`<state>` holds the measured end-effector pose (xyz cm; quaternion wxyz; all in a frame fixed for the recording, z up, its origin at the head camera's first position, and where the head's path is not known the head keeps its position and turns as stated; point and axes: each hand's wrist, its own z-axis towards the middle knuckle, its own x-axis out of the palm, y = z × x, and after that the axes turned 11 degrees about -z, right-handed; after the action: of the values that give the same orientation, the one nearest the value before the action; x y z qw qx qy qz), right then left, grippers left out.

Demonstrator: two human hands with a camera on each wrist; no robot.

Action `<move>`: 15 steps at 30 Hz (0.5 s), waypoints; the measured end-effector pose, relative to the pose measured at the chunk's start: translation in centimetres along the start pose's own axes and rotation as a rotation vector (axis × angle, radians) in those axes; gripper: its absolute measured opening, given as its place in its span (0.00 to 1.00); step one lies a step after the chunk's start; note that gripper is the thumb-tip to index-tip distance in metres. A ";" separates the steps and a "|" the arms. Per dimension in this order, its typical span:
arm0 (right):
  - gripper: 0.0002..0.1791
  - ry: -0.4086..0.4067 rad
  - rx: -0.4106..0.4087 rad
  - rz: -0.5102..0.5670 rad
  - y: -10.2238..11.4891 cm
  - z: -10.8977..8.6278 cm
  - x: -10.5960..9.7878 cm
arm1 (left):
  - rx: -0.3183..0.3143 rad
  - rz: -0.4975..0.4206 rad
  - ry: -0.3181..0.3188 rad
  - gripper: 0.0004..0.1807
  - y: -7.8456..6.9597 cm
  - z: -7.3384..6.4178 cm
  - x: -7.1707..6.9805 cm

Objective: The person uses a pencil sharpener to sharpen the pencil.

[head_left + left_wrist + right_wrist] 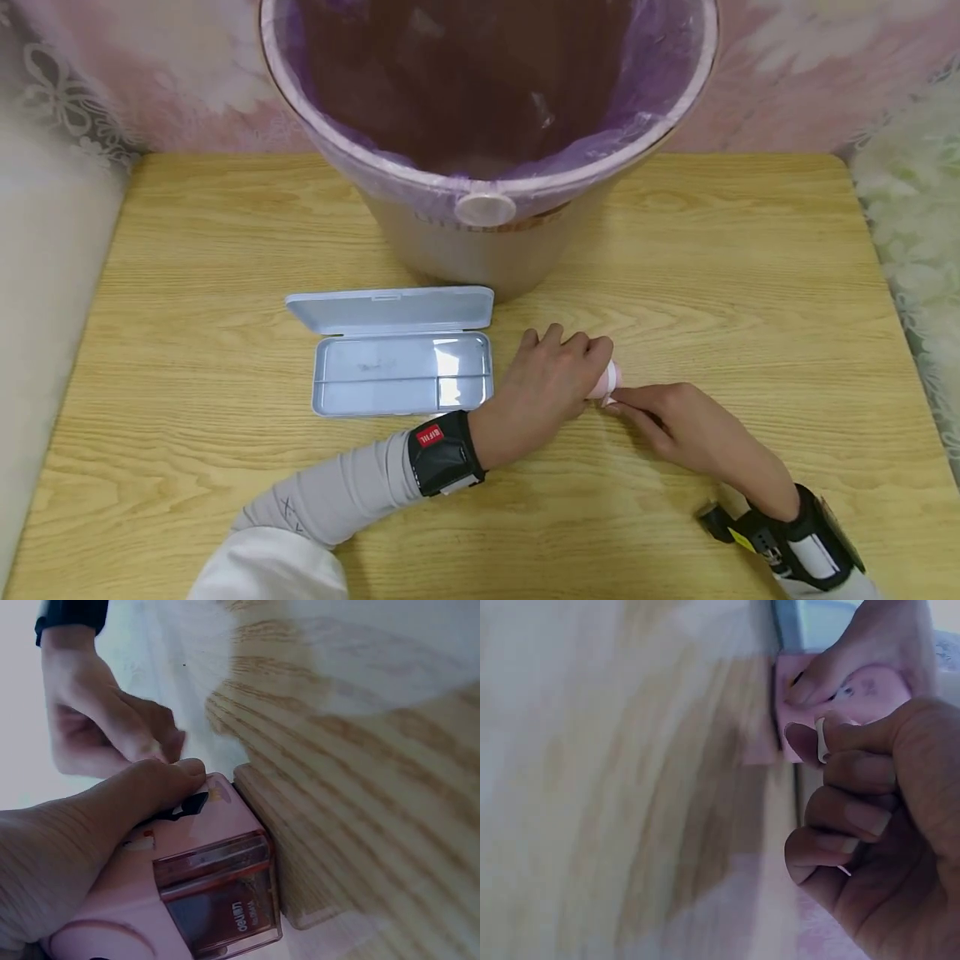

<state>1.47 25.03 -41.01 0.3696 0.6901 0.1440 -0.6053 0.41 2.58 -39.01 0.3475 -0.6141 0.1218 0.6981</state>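
The left hand (551, 379) grasps the pink sharpener (202, 870), which sits between its thumb and fingers. The right hand (678, 425) pinches a small white part (823, 740) between thumb and forefinger, just beyond the left thumb. The blue case (375, 358) lies open left of the left fingers.

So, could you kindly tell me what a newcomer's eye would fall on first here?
First, probably the big bin with its purple liner, at the back of the table. In front of it, toward the left, lies an open blue case. To its right, the left grip holds what looks like a pink sharpener, while the right grip pinches a small white piece.
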 end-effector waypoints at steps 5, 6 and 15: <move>0.15 -0.059 -0.040 0.038 1.3 -1.3 -1.3 | -0.002 -0.015 0.042 0.12 0.0 0.1 -0.2; 0.15 -0.080 -0.051 0.053 1.4 -1.5 -1.7 | -0.001 -0.016 0.050 0.12 -0.1 0.1 -0.3; 0.18 -0.255 -0.113 0.082 0.8 -0.1 -4.5 | 0.011 -0.033 0.098 0.21 0.0 0.1 -0.5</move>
<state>1.03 25.71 -36.52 0.4473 0.5910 0.1014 -0.6636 0.33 2.48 -38.56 0.3558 -0.6475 0.1321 0.6608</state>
